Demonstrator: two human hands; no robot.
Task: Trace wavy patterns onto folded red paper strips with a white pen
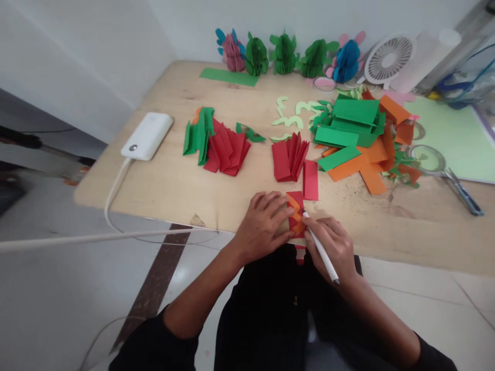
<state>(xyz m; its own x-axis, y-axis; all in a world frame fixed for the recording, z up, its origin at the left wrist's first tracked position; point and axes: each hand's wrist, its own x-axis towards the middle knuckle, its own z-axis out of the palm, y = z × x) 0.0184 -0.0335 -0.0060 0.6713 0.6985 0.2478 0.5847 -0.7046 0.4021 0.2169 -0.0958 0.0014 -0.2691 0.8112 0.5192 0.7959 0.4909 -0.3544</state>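
Note:
Near the table's front edge, my left hand (266, 221) lies flat with fingers stretched out, its fingertips pressing on an orange wavy paper cutout (297, 226). Under that cutout is a red paper piece (296, 196), partly hidden by the hand. My right hand (334, 245) grips a white pen (322, 251), its tip at the cutout's right edge. Just beyond the hands lie a single red paper strip (310, 180) and a stack of folded red papers (289, 158).
Green and orange folded papers (356, 123) are heaped at the right, near scissors (464, 191). More red folded papers (228, 149) lie left of centre. A white power bank (147, 136) with a cable is at the left. Several paper figures (285, 54) and a fan (390, 59) stand behind.

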